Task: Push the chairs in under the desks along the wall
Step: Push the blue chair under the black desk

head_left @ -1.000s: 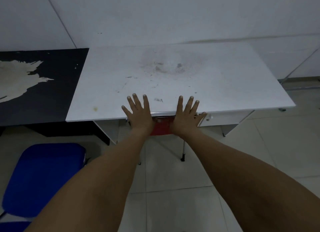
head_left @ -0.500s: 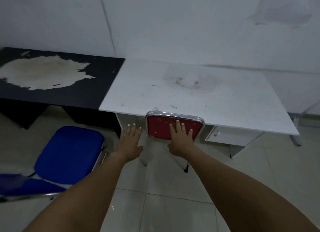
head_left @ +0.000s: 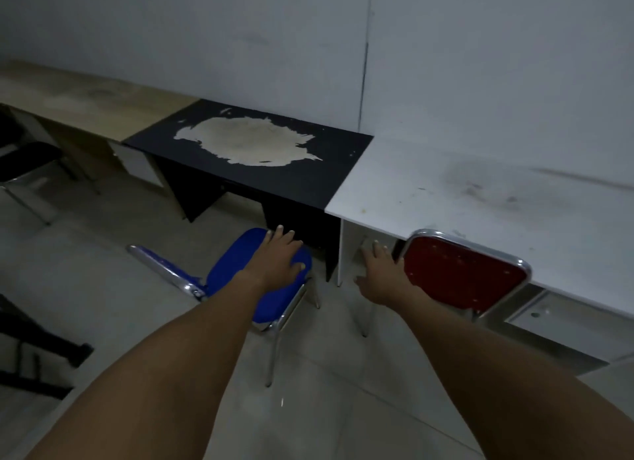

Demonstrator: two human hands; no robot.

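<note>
Here both hands, left (head_left: 279,257) and right (head_left: 380,274), hang spread before three wall-side desks (head_left: 260,178).

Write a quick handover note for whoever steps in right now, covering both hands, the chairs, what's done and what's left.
Left hand: open, palm down over the blue chair seat.
Right hand: open, empty, beside the red chair.
Done: red chair is tucked under the white desk.
Left: blue chair stands out on the floor, turned sideways before the black desk; push it in. A dark chair at far left also looks out.
</note>
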